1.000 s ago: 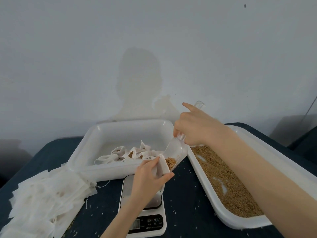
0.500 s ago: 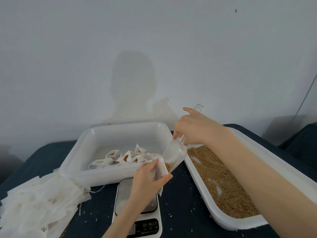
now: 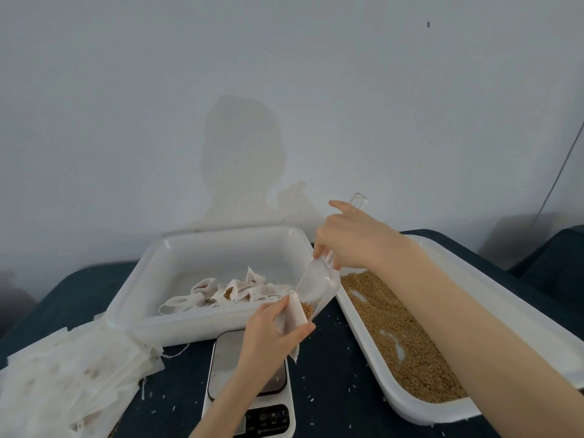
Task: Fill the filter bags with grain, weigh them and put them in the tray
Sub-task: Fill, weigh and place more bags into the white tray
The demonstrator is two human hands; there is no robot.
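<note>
Two white trays on a dark blue table (image 3: 325, 371). Left tray (image 3: 202, 324) holds a small heap of filled bags (image 3: 234, 290), strings trailing. Right tray (image 3: 512, 306), long and angled, holds a layer of brown grain (image 3: 398, 339) with a few bare patches showing. Scale (image 3: 249, 403) sits in front of the left tray, between the trays. Stack of empty bags (image 3: 69, 377) at left edge of table. Loose grains scattered on the cloth.

Left hand (image 3: 268, 335) is raised over the scale, thumb and fingers pinched on a filter bag (image 3: 292, 320), mouth held open and turned toward the scoop. Right hand (image 3: 350, 238) reaches across from the right, closed around the handle of a clear plastic scoop (image 3: 317, 284), index finger sticking out. Scoop tilted down, lip at the bag mouth, some grain at its lower end.
</note>
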